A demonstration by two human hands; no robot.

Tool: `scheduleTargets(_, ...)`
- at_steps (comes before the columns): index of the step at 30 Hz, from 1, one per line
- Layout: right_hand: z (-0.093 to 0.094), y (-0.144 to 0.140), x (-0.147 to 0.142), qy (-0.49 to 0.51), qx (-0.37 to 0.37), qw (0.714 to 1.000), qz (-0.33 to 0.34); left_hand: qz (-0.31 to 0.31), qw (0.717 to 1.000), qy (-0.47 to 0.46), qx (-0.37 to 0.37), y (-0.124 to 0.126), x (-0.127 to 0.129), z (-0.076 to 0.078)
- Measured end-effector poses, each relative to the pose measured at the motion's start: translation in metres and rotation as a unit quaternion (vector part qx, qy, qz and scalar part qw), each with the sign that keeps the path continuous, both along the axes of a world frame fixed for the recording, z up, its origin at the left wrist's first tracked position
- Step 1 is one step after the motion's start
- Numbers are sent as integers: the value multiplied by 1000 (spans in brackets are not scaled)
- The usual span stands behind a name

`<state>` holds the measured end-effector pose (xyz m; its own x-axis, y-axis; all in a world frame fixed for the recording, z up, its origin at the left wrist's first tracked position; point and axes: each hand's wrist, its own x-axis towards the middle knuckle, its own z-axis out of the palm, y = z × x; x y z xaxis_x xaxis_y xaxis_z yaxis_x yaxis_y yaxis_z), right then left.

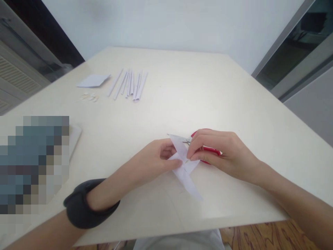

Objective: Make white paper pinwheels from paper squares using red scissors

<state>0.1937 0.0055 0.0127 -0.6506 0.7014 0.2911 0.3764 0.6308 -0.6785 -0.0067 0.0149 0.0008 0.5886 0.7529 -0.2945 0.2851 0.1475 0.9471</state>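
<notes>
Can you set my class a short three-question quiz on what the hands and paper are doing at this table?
1. True or false: both hands pinch the folded white paper piece.
2. Which lies farthest from the hands? A) the red-handled scissors B) the row of folded white paper strips C) the folded white paper piece
3. Fill in: the left forearm wears a black ____.

Key
1. True: the left hand and right hand meet on it above the cream table.
2. B; the scissors lie under the right hand.
3. Wristband.
</notes>
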Motion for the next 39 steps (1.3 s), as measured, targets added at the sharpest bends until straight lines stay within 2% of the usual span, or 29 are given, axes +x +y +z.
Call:
scheduleTargets(3, -4, 0, -1, -29, 27, 999, 4, -11, 1000, 1, 6, -1, 0, 1)
scheduleTargets(8, -4, -1, -2, -59, 62, 996, -2, -18, 999, -32, 28, -2, -3, -7)
scheduleTargets(16, -5, -6, -2, -75, 130, 989, -6, -8, 998, -51, 25, -1, -2, -11)
scheduleTargets(22, -5, -5, -4, -83, 134, 987, -7, 5, 999, -35, 14, -1, -2, -11)
scheduleTargets(32, -4, -5, -6, -75, 178, 981, -9, -11, 999, -42, 8, -1, -3, -13)
scheduleTargets(39, -2, -4, -6, -79, 166, 983, -16, 0, 999, -34, 19, 0, -3, -10)
